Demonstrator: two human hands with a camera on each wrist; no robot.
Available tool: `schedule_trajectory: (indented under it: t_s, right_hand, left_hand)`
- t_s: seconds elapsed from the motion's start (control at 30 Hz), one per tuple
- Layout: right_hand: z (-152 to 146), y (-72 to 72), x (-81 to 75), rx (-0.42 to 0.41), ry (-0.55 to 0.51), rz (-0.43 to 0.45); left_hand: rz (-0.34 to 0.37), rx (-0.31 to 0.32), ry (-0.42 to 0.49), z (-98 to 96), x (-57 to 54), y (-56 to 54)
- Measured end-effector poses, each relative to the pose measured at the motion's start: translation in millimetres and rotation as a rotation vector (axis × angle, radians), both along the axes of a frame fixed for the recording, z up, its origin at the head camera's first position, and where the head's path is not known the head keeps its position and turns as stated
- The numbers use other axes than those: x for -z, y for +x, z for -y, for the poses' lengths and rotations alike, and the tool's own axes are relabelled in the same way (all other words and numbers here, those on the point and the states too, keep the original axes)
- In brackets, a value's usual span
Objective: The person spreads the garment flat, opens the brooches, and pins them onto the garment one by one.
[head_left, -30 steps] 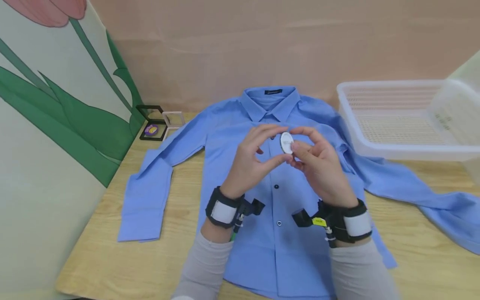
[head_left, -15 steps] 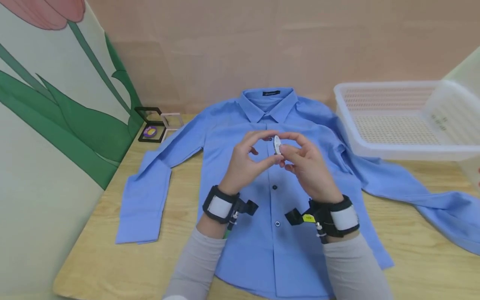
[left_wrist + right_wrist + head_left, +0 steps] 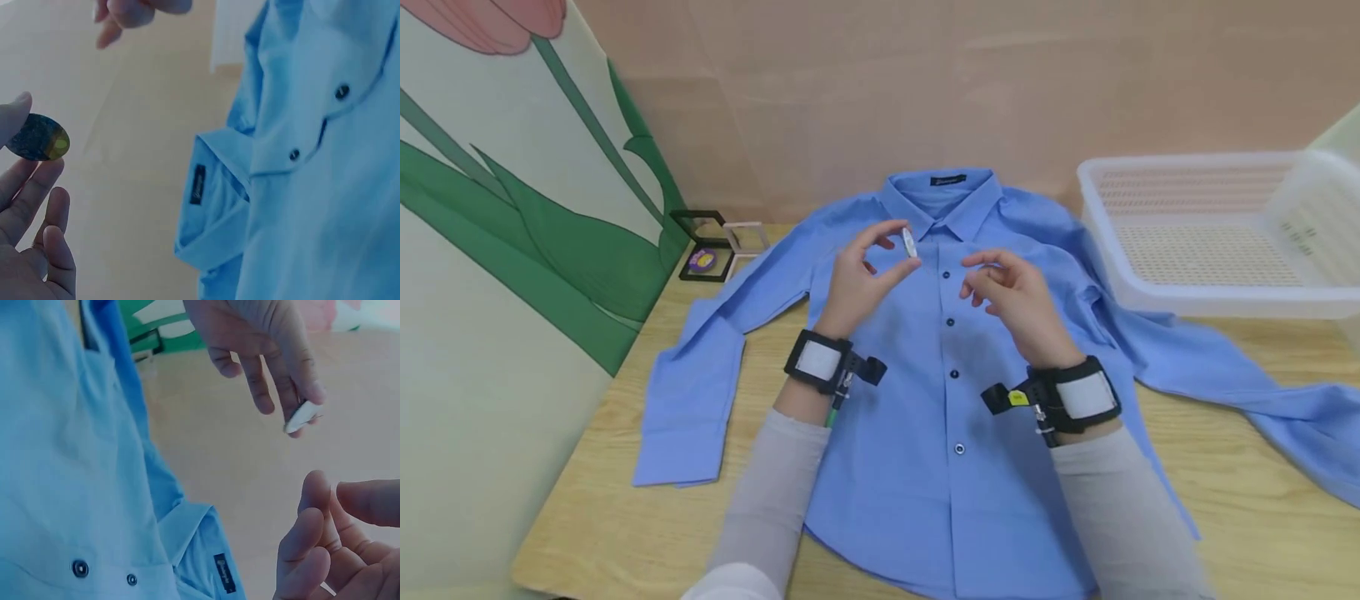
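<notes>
One left hand (image 3: pixel 861 279) and one right hand (image 3: pixel 1011 296) make two in all, with two black wrist straps (image 3: pixel 818 360). There are two badges: one round badge (image 3: pixel 909 242) held, one purple badge (image 3: pixel 703 260) at far left. Two cases stand there, one black case (image 3: pixel 721 267) and one pink case (image 3: pixel 747 240). One blue shirt (image 3: pixel 902 467) shows four buttons (image 3: pixel 954 374) and one label (image 3: pixel 948 179). One basket (image 3: pixel 1232 300) sits far right.
</notes>
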State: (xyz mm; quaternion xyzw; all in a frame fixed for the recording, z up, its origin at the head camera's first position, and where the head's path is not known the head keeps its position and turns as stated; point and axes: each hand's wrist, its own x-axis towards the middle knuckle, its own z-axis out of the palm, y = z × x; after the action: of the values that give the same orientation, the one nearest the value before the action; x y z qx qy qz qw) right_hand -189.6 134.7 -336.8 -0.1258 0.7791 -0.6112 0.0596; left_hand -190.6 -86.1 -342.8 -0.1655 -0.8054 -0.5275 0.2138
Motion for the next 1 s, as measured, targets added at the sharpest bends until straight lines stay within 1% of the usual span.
schedule_trajectory:
  t_s: [0.13,0.23,0.37,0.57,0.67,0.83,0.93,1.0]
  right_hand:
    - [6.1,-13.5,1.8,0.037,0.074,-0.023]
    - [11.9,-24.9,4.0,0.054,0.102,-0.027]
    - [21.3,-42.0,5.5,0.062,0.125,-0.016]
    - [36.8,-70.4,4.4,0.088,0.151,0.001]
    - [44.5,-84.7,6.0,0.097,0.161,0.026]
    - [57.4,-107.0,14.9,0.132,0.189,0.041]
    - [63.3,-119.5,23.7,0.156,0.242,0.031]
    - [65.8,-126.6,29.9,0.152,0.286,0.025]
  left_hand:
    - [0.006,-0.011,-0.034,10.3,8.3,-17.9]
    - [0.031,-0.014,-0.066,16.5,14.9,-28.9]
    - [0.109,-0.027,-0.093,22.6,20.1,-41.8]
    - [0.224,-0.042,-0.079,28.3,26.0,-64.3]
    - [0.265,-0.056,-0.088,29.0,28.8,-74.3]
    - [0.296,-0.057,-0.081,28.1,34.6,-87.2]
    - [0.313,-0.058,-0.056,26.1,37.9,-92.5]
    - [0.325,-0.06,-0.04,24.8,40.3,-96.5]
